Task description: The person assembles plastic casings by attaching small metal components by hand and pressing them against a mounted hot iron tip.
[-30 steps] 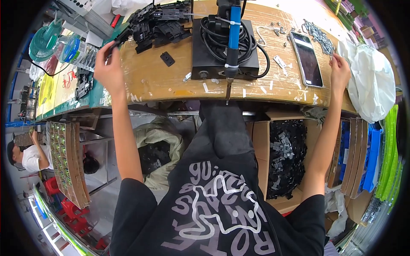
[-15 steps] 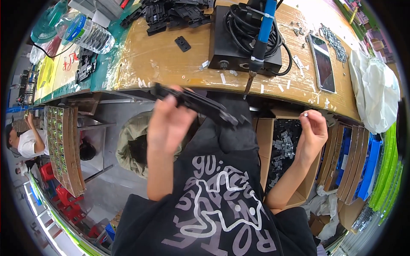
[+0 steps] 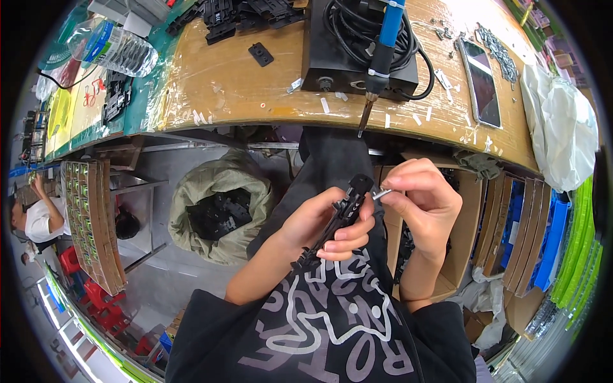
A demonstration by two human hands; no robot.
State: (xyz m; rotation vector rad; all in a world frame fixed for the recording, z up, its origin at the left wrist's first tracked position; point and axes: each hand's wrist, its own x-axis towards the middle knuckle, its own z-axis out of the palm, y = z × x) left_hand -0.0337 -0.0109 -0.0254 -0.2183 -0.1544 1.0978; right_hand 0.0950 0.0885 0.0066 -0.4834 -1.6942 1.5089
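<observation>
Small metal piece [image 3: 382,194] near black plastic part [image 3: 348,204]

The left hand [image 3: 310,217] grips the tilted part; the right hand [image 3: 426,201] pinches the metal piece by its upper end. The two look not yet joined. Room between body and surface [image 3: 223,96] seems open, with a carton [image 3: 471,223] on the right. Beyond, an electric screwdriver [image 3: 382,60] points past the front edge; more black parts [image 3: 246,16] lie heaped behind.
</observation>
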